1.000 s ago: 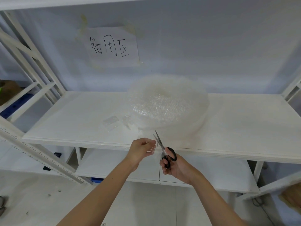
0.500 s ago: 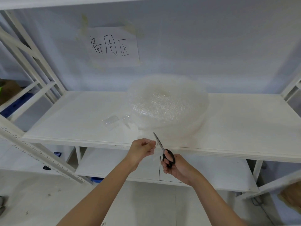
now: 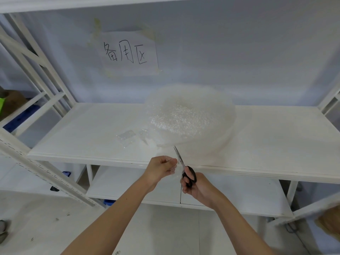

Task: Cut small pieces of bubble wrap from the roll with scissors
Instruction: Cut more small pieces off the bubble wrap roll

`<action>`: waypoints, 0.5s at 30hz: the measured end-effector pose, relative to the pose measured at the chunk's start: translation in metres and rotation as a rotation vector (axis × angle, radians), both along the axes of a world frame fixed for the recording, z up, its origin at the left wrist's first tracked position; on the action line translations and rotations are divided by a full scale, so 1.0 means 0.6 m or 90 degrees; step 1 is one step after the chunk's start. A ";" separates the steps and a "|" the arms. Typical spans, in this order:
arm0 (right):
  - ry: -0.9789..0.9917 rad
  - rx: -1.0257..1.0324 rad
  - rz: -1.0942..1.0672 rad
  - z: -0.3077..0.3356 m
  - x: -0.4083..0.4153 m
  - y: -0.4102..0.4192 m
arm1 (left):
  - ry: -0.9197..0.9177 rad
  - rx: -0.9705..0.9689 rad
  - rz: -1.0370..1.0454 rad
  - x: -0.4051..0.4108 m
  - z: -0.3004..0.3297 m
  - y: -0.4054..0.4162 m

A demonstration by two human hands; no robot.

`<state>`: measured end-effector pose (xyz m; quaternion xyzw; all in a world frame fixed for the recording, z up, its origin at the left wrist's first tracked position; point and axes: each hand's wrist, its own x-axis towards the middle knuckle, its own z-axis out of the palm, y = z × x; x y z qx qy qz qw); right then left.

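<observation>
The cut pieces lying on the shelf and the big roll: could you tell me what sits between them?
Head view: only bare white shelf separates the cut pieces from the roll.

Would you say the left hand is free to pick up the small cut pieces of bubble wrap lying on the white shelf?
Probably not yet: the left hand pinches a clear strip of bubble wrap beside the black-handled scissors. The path to the small cut pieces on the white shelf looks unobstructed.

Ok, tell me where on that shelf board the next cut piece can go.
The shelf board is bare on its left half, between the left upright and the two cut pieces, and again right of the bubble wrap roll out to the right frame. It is crowded at front centre, where the left hand, right hand and scissors work.
</observation>
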<state>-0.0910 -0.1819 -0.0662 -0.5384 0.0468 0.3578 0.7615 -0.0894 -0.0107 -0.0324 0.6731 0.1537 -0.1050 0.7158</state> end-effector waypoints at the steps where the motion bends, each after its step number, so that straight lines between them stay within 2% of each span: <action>1: -0.002 0.003 -0.002 0.000 0.000 -0.001 | -0.001 0.001 -0.004 0.000 0.001 0.001; 7: 0.006 0.002 -0.005 0.002 0.001 -0.008 | -0.004 -0.007 -0.018 0.001 0.001 -0.001; 15: 0.038 0.062 0.010 0.013 0.009 -0.007 | -0.004 -0.011 -0.035 0.002 0.003 0.002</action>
